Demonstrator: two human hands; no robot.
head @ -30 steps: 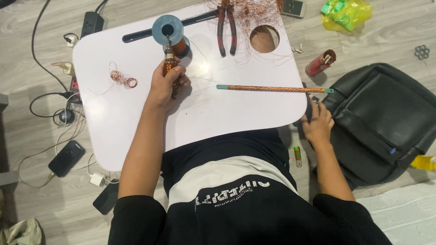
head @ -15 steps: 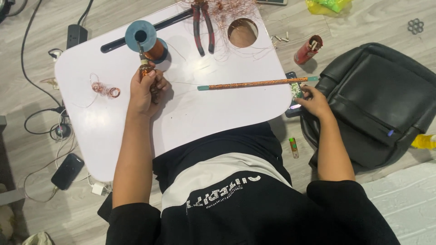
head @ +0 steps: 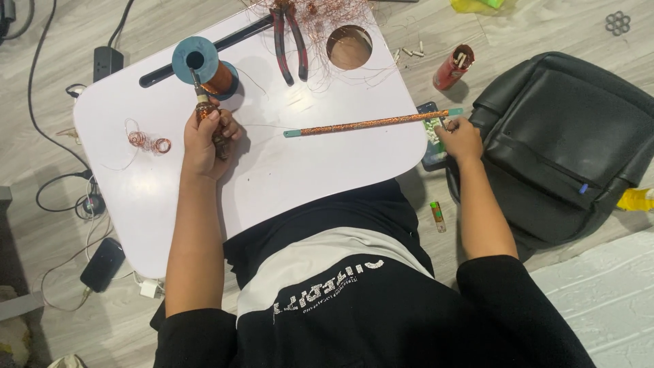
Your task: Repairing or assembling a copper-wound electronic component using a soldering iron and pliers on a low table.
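While the left hand (head: 204, 140) grips a small copper-wound tool (head: 202, 109) upright beside the blue spool of copper wire (head: 204, 65) on the white lap table (head: 272, 177), the right hand (head: 460, 140) pinches the far end of the long copper-wrapped rod with teal tips (head: 371, 123), apparently steadying it flat along the table's edge.

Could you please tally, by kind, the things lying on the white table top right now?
Wire spools: 1
Pliers: 1
Wire-wrapped rods: 1
Small wire coils: 1
Tangles of loose copper wire: 1
Long black bars: 1
Total: 6
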